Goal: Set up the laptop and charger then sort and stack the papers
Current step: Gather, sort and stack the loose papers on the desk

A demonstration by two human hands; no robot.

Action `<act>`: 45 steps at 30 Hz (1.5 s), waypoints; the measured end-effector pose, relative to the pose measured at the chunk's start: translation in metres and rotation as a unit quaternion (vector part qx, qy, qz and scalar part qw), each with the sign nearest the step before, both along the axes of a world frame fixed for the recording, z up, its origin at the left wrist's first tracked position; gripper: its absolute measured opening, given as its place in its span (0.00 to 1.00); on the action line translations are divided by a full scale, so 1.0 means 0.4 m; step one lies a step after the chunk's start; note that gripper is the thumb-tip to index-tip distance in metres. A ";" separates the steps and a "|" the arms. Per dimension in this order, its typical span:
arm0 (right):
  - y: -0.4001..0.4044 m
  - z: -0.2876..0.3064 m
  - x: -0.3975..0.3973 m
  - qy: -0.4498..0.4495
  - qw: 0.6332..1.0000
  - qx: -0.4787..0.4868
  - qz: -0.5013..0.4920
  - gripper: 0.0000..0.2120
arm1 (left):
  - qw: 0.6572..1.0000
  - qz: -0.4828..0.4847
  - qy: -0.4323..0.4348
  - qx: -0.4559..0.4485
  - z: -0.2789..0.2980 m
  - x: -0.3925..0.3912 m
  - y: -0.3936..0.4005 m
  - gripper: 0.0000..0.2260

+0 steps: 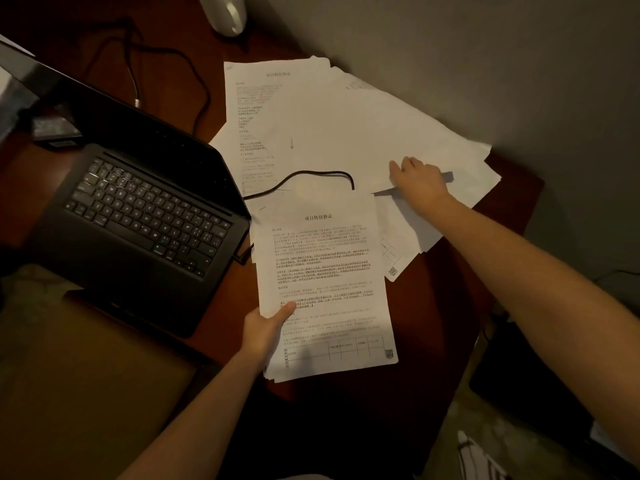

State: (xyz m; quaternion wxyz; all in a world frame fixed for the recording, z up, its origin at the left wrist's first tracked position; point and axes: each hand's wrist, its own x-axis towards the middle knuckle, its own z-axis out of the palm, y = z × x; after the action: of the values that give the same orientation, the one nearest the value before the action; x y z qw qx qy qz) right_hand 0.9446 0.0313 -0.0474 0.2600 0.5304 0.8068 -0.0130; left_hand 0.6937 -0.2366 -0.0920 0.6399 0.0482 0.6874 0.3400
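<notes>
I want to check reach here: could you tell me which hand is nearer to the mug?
Right. The right hand lies on the loose papers, below the mug at the desk's far edge. The left hand holds a stack at the near edge, much farther away.
</notes>
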 end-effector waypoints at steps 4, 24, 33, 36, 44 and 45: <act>-0.015 0.079 0.008 -0.149 0.987 -0.045 0.035 0.06 | 1.000 -0.001 0.012 0.003 0.012 0.003 0.006 0.08; -0.396 0.426 0.024 0.666 0.576 -0.279 -0.384 0.16 | 0.999 -0.042 0.008 -0.015 0.070 -0.003 0.013 0.11; -0.536 0.093 -0.013 0.410 0.667 -0.330 -0.528 0.17 | 0.988 -0.022 -0.133 0.072 0.100 -0.011 0.012 0.27; -0.562 0.044 -0.035 0.391 0.706 -0.261 -0.530 0.14 | 0.995 -0.054 -0.071 0.046 0.089 -0.015 0.007 0.21; -0.610 0.044 -0.034 0.274 0.836 -0.091 -0.466 0.08 | 0.999 -0.041 0.005 0.027 0.091 0.005 -0.009 0.14; -0.619 0.040 -0.031 0.250 0.846 -0.119 -0.456 0.06 | 0.999 -0.039 0.007 0.027 0.091 0.006 -0.010 0.12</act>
State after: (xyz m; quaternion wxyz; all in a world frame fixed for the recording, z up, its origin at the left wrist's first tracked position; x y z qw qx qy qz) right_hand 0.9322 -0.2165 -0.0314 0.0753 0.7821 0.5040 -0.3587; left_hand 0.6962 -0.2406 -0.0554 0.6464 0.0942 0.6801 0.3329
